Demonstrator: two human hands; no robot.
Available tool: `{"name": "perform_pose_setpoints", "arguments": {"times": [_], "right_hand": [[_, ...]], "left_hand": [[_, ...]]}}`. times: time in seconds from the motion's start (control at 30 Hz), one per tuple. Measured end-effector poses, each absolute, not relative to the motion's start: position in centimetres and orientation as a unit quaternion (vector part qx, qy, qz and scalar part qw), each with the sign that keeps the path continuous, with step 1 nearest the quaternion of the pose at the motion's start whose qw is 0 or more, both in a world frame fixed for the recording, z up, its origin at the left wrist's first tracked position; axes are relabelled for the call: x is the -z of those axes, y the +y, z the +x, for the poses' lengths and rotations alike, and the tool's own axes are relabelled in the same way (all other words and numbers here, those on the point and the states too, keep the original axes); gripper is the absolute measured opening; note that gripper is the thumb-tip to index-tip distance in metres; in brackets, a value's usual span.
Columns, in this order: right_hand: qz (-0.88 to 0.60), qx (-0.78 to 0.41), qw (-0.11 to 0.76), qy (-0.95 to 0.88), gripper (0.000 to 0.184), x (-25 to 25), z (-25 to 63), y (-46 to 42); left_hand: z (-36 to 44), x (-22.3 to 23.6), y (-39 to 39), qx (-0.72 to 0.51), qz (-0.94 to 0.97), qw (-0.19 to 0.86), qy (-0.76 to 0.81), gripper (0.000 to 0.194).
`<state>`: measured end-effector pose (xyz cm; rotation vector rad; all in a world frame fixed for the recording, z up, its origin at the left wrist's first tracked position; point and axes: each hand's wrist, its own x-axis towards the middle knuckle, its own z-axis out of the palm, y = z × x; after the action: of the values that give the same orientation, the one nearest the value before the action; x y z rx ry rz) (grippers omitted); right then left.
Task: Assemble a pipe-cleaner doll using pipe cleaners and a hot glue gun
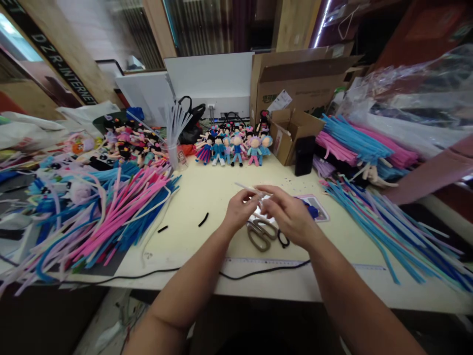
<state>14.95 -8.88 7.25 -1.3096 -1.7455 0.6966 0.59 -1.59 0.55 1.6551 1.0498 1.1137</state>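
Note:
My left hand (pixel 240 209) and my right hand (pixel 290 211) meet over the middle of the table, fingers pinched around a thin whitish stick (pixel 248 188). Its left end pokes out past my left fingers, and the rest is partly hidden by them. Whether it is a pipe cleaner or a plastic stick I cannot tell. Right below my hands lie scissors (pixel 258 238) with tan handles, their blades partly covered. A small black loop (pixel 283 239) rests beside them. Behind my right hand sit a dark blue piece (pixel 312 210) and a pink-edged card (pixel 322 209).
Bundles of pipe cleaners lie left (pixel 114 212) and right (pixel 369 222). Small dolls (pixel 236 148) stand at the back, near a cup of translucent sticks (pixel 177 128), cardboard boxes (pixel 290 133) and a black box-like object (pixel 304 155). Black snippets (pixel 203 220), a ruler (pixel 362 267) and a cable (pixel 158 271) lie nearer.

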Motion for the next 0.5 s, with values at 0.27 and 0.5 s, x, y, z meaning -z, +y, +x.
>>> {"name": "perform_pose_setpoints", "arguments": {"times": [0.27,0.5], "right_hand": [[-0.53,-0.22,0.354,-0.739,0.033,-7.1,13.0,-6.2],[-0.583,-0.197,0.367,-0.698,0.023,-6.1,13.7,-7.8]], "left_hand": [[0.0,-0.2,-1.4,-0.409,0.755,0.253,0.445,0.012],[-0.1,0.2,-0.6,-0.461,0.675,0.391,0.423,0.015]]}}
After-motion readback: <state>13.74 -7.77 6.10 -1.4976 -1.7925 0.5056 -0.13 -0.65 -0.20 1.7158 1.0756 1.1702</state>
